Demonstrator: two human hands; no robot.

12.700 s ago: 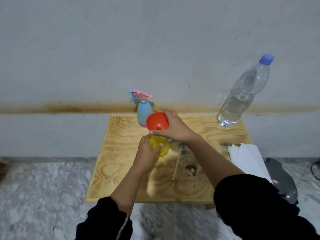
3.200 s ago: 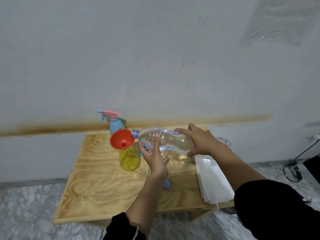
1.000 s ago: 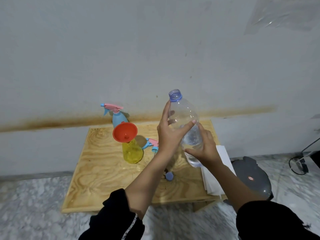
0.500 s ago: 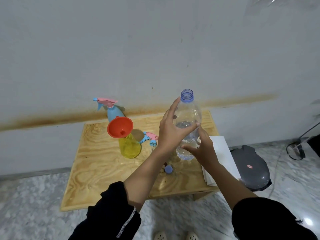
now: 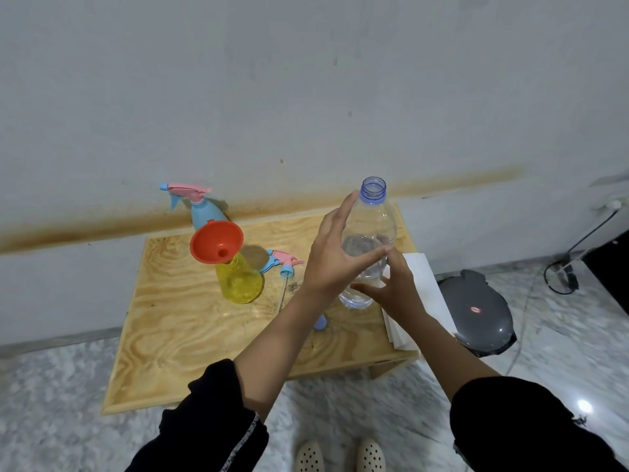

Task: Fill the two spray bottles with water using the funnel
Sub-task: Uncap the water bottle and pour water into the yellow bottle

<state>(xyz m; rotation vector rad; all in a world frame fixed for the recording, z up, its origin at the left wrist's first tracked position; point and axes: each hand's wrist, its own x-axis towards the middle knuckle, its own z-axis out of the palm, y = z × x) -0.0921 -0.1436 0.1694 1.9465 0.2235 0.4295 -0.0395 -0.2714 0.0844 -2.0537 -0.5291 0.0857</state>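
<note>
On the wooden table (image 5: 177, 321) stands the yellow spray bottle (image 5: 240, 282) with the orange funnel (image 5: 216, 241) in its neck. Its pink-and-blue spray head (image 5: 284, 262) lies beside it. The blue spray bottle (image 5: 204, 214), head fitted, stands behind at the wall. The clear water bottle (image 5: 371, 233), uncapped and partly full, stands upright at the table's right. My left hand (image 5: 332, 257) lies against its near side, fingers straight and thumb stretched across. My right hand (image 5: 396, 289) touches its lower part with spread fingers. The blue cap (image 5: 320, 323) lies by my left wrist.
A stack of white paper (image 5: 422, 294) lies on the table's right edge. A dark grey lidded bin (image 5: 476, 316) sits on the marble floor to the right, with a black cable (image 5: 561, 281) beyond it. The wall rises directly behind the table.
The water bottle went from pouring into the funnel to upright, then came down at the table's right side. My fingers have straightened and spread against it.
</note>
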